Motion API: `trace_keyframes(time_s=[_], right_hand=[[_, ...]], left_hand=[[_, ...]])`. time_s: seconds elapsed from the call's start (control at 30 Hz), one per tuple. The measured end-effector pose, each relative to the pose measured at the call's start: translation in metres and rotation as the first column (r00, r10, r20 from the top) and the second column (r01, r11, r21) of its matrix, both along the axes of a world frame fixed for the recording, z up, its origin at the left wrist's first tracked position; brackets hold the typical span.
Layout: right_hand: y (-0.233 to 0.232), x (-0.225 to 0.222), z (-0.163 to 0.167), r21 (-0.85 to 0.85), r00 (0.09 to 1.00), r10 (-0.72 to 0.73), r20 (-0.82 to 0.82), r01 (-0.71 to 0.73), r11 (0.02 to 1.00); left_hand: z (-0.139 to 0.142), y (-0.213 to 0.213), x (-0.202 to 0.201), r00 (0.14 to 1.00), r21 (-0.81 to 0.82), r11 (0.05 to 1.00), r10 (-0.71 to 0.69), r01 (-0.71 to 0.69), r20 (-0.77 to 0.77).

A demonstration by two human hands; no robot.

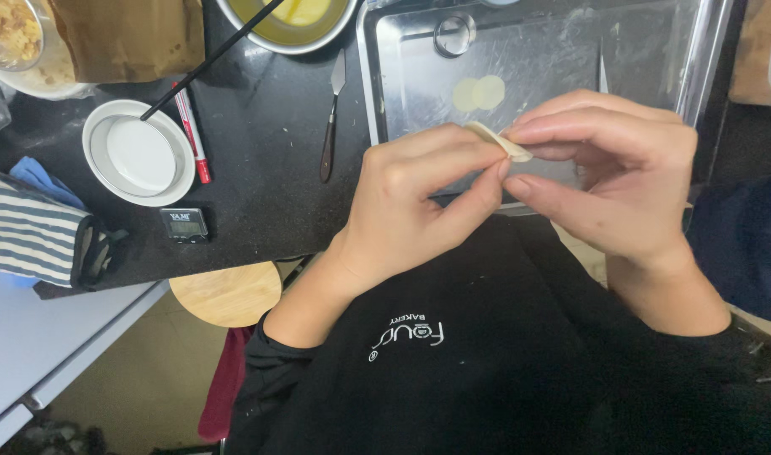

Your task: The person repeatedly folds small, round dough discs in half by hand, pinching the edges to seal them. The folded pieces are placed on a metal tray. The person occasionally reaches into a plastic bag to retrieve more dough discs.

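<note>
Head view looks straight down on my two hands, raised above the near edge of a steel tray [697, 67] that sits on the dark counter [267, 194]. Between them is a small pale dough piece [499, 141], folded over. It lies as a short strip running from upper left to lower right, its long axis roughly along the line between the two sets of fingertips.

My left hand [410, 202] pinches the strip from below left, thumb and forefinger pressed together on its near end. My right hand [608, 177] comes in from the right, fingers [562, 126] lying almost flat over the top, thumb under, closed on the far end. Both hands touch the dough, so neither is nearer; the fingertips nearly meet at the middle of the strip.

Two flat pale discs [478, 93] lie on the tray just beyond the hands, overlapping each other, and a ring cutter [454, 35] stands farther back. To the left on the counter I see a palette knife [330, 118], a white dish [138, 153] and a small timer [185, 224], all well apart from the hands.
</note>
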State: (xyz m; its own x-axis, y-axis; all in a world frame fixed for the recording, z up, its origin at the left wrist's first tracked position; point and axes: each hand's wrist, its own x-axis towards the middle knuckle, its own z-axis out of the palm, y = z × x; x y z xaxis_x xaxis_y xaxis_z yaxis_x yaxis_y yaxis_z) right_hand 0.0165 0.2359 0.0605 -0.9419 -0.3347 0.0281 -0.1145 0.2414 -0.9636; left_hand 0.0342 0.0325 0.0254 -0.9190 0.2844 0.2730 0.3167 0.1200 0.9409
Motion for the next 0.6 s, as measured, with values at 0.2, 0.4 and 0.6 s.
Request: trace_keyframes(time_s=[0.2,0.4,0.6], right_hand=[[0.000,0.003,-0.012,0.204,0.963,0.054,-0.263,0.001,0.979],[0.002,0.010,-0.024,0.032,0.998,-0.058,-0.021,0.059,0.998],[0.001,0.012,-0.042,-0.226,0.997,-0.048,0.058,0.060,0.972]], left_hand=[[-0.001,0.003,0.000,0.990,-0.105,0.991,0.066,-0.079,-0.126],[-0.006,0.005,0.000,0.991,-0.084,0.992,0.087,-0.096,-0.103],[-0.013,0.006,0.000,0.992,-0.090,0.992,0.081,-0.090,-0.100]])
